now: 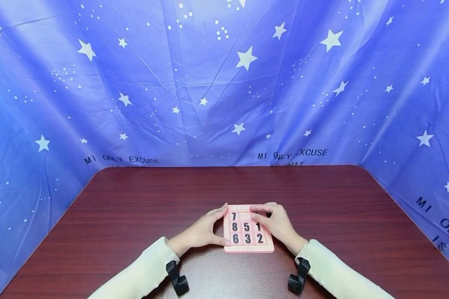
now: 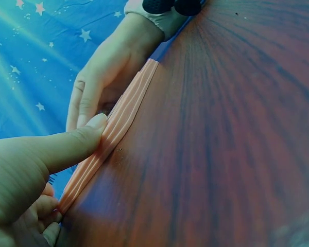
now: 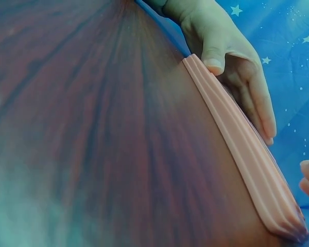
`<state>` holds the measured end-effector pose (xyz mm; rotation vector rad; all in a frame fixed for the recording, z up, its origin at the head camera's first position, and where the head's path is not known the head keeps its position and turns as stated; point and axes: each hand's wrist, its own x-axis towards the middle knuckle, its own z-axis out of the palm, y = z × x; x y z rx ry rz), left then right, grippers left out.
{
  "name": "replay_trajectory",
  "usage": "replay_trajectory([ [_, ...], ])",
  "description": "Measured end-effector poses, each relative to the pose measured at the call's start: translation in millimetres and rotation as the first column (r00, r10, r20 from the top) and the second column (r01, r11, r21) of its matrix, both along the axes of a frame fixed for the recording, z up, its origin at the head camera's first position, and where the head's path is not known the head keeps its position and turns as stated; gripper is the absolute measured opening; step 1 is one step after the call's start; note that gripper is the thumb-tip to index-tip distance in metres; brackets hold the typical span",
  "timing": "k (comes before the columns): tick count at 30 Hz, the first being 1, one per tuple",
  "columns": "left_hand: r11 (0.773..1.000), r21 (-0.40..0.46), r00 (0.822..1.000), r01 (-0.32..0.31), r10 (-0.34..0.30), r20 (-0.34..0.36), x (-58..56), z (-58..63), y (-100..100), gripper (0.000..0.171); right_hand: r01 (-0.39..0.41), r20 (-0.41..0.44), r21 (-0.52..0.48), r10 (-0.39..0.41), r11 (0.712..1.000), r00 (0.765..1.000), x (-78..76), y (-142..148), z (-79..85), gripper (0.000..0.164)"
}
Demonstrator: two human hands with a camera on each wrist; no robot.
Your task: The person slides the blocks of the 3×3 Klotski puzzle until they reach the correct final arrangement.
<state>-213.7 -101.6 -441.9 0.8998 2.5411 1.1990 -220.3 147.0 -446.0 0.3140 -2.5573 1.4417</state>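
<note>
A pink sliding number puzzle (image 1: 248, 249) lies on the table in the head view. Its tiles show 7 beside a blank slot, then 8, 5, 1, and below them 6, 3, 2. My left hand (image 1: 202, 230) holds its left side, thumb at the near corner and fingers at the far one. Over the upper right comes my right hand (image 1: 278, 222), its index finger stretched along the far rim and its thumb touching beside the blank slot; it covers the upper right tile. In the left wrist view the puzzle's ridged side (image 2: 118, 123) shows beneath the left thumb.
The dark red-brown wooden table (image 1: 134, 199) has rounded far corners. A blue star-patterned curtain (image 1: 194, 124) hangs behind it and along both sides. Black wrist mounts (image 1: 177, 278) sit at the white sleeves (image 1: 138, 265) near the front.
</note>
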Motion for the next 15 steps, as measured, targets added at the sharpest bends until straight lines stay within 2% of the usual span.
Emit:
replay_trajectory([
  [4, 1.000, 0.002, 1.000, 0.000, 0.000, 0.003, -0.4, -0.1, 0, 0.102, 0.003, -0.013, -0.005, -0.003, 1.000, 1.000, -0.2, -6, 3.2, 0.022],
  [10, 1.000, -0.006, 1.000, 0.005, -0.005, -0.004, -0.2, -0.1, -1, 0.101, -0.048, 0.005, 0.002, 0.048, 0.999, 0.999, -1.4, -15, 6.2, 0.023],
  [15, 1.000, -0.008, 1.000, 0.006, -0.006, -0.006, -0.7, -0.5, -1, 0.102, -0.087, -0.012, 0.029, 0.087, 0.996, 0.996, -3.0, -20, 7.6, 0.024],
])
